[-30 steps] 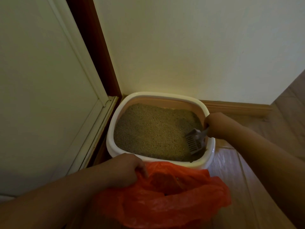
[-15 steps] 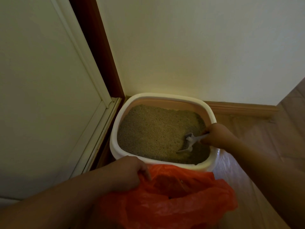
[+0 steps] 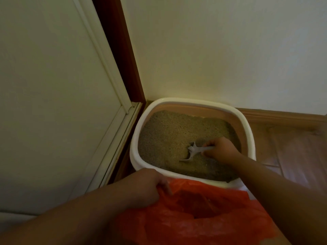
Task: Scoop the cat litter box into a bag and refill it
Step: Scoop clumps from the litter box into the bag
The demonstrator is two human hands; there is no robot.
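Scoop (image 3: 192, 152) moved from box's right edge toward frame centre, digging litter; our right hand (image 3: 220, 150) grips its stiff handle. Left hand (image 3: 146, 187) pinches flimsy, slippery orange bag (image 3: 203, 214) rim below litter box (image 3: 136, 138). Litter loose, grainy.

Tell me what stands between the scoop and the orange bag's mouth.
Only the litter box's near rim lies between the scoop, gripped by the right hand, and the orange bag. The left hand holds the bag's mouth open just behind that rim.

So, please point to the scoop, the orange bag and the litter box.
scoop (image 3: 192, 152): head view, on its grey head in the litter.
orange bag (image 3: 203, 227): head view, on its crumpled front.
litter box (image 3: 187, 101): head view, on its white back rim.
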